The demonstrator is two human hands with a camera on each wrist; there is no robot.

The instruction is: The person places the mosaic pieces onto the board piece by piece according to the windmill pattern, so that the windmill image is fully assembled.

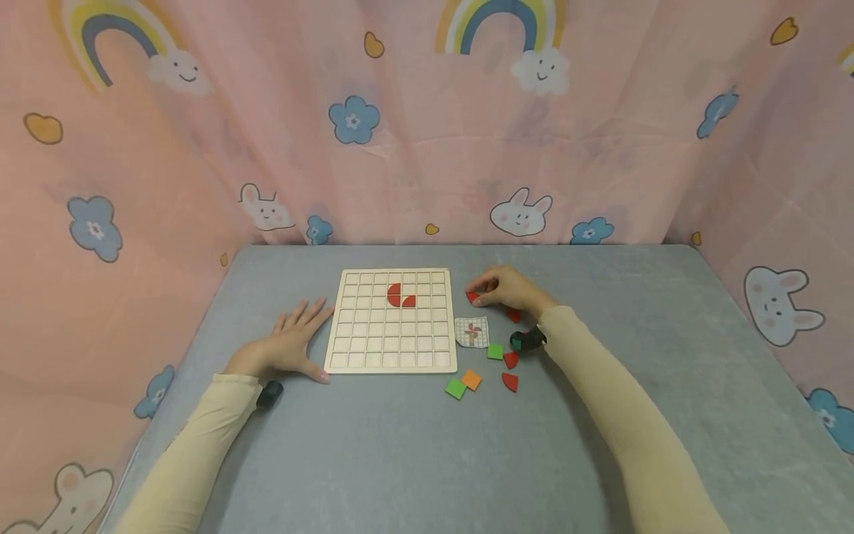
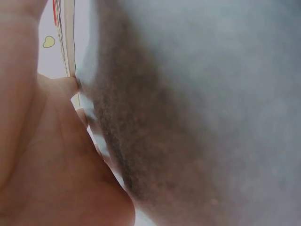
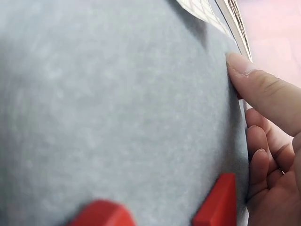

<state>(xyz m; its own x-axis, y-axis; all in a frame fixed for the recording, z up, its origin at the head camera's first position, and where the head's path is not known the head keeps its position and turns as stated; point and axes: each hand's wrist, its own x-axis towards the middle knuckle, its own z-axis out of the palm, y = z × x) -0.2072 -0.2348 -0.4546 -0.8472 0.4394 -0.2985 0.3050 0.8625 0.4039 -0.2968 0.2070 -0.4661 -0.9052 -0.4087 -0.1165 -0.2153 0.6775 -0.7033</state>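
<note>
A pale wooden grid board [image 1: 373,345] lies on the table, with several red pieces [image 1: 394,295] set in its upper middle squares. My left hand [image 1: 290,343] rests at the board's left side, fingers spread, fingertips and thumb right at its edge. To the right of the board, my right hand [image 1: 503,288] pinches a red piece [image 1: 473,297] between thumb and fingers, low over the table. The thumb [image 3: 263,89] mostly hides that piece in the right wrist view. Beneath this hand lies another red piece [image 1: 514,315].
A small pattern card [image 1: 471,332] lies beside the board's right edge. Nearer me are green squares [image 1: 457,389], an orange square [image 1: 472,380] and red quarter-round pieces [image 1: 510,382]. A pink printed curtain [image 1: 427,148] hangs behind the grey table [image 1: 394,460].
</note>
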